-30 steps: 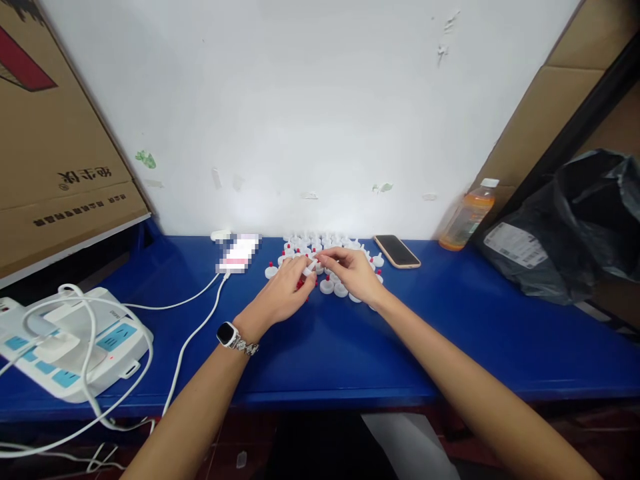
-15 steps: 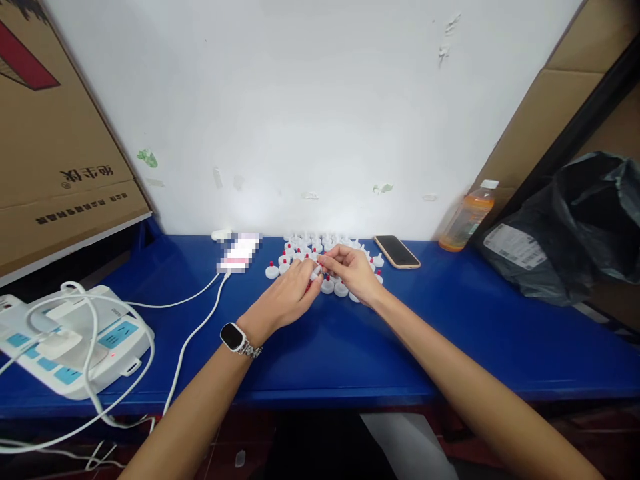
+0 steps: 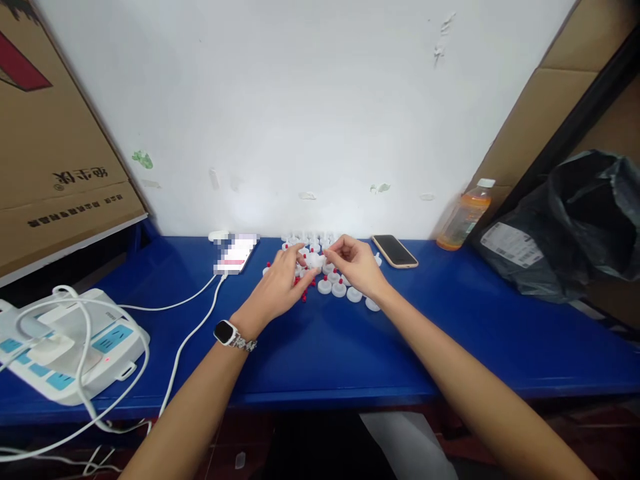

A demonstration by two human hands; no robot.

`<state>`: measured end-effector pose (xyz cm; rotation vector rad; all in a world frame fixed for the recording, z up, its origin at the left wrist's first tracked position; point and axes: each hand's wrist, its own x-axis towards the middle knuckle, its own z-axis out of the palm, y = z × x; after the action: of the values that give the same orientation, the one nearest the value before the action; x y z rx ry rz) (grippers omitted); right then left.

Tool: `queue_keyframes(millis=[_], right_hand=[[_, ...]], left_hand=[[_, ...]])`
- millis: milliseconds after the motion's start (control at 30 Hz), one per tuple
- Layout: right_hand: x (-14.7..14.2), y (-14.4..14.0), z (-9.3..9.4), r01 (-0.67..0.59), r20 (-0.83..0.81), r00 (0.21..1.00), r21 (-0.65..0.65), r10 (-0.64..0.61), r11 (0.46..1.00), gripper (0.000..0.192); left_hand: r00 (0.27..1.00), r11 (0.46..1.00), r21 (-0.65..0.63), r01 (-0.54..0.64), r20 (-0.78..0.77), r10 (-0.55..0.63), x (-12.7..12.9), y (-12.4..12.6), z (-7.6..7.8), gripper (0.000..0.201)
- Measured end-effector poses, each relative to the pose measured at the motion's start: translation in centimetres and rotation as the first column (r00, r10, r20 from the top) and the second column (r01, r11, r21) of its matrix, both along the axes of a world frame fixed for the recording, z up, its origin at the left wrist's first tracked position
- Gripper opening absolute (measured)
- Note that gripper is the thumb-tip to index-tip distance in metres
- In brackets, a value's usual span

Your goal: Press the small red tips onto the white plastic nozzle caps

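A white round cap with a nozzle (image 3: 315, 261) is tilted between my two hands, its nozzle end toward my right fingers. My right hand (image 3: 359, 265) pinches that end; a bit of red shows at the fingertips. With thumb and fingers apart, my left hand (image 3: 281, 279) is beside the cap; I cannot tell whether the thumb touches it. Small red tips (image 3: 305, 293) lie loose below the left thumb. Around the hands stand many white nozzle caps (image 3: 325, 287), those in front with red tips on and those at the back plain white.
A phone (image 3: 395, 251) lies right of the caps, and another lit phone (image 3: 239, 253) with cables lies left. A white power strip (image 3: 75, 347) with looped cable occupies the left side. An orange drink bottle (image 3: 465, 217) and a dark plastic bag (image 3: 540, 233) stand right.
My left hand has opened and drawn slightly left, away from the right fingers. The white cap now shows between the hands, as do the loose red tips below. The view shifted slightly.
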<state>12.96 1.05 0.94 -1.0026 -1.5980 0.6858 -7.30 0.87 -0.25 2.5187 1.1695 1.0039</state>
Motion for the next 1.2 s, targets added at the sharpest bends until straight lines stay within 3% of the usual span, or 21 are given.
queue_keyframes(millis=[100,333,633,733,867,1033,1200], right_hand=[[0.4,0.2,-0.3,0.103,0.174,0.980,-0.008,-0.100,0.995,0.017],[0.6,1.5,-1.3,0.063,0.470,0.882,-0.024,-0.044,0.998,0.009],[0.9,2.4,-0.9,0.110,0.634,0.769,0.006,-0.089,0.994,0.003],[0.7,3.0,-0.3,0.153,0.641,0.755,0.028,-0.135,0.988,0.014],[0.4,5.8,0.5,0.239,0.689,0.686,0.092,-0.235,0.967,0.018],[-0.8,10.4,0.7,0.326,0.807,0.551,0.027,-0.214,0.945,0.025],[-1.6,12.0,0.3,0.321,0.818,0.547,-0.006,-0.180,0.947,0.016]], left_hand=[[0.999,1.000,0.000,-0.030,-0.009,0.030,-0.7,0.5,-0.1,0.041],[0.998,0.999,0.006,-0.052,-0.034,0.052,-0.8,0.6,-0.1,0.031],[0.996,0.998,-0.014,-0.067,-0.057,0.066,-0.9,0.4,0.1,0.028],[0.996,0.997,-0.001,-0.075,-0.057,0.075,-0.9,0.5,0.1,0.029],[0.995,0.996,0.016,-0.087,-0.056,0.088,-1.0,0.7,0.0,0.029],[0.995,0.996,0.024,-0.086,-0.057,0.087,-1.0,0.6,0.1,0.027],[0.994,0.996,0.014,-0.085,-0.070,0.086,-0.9,0.4,0.2,0.027]])
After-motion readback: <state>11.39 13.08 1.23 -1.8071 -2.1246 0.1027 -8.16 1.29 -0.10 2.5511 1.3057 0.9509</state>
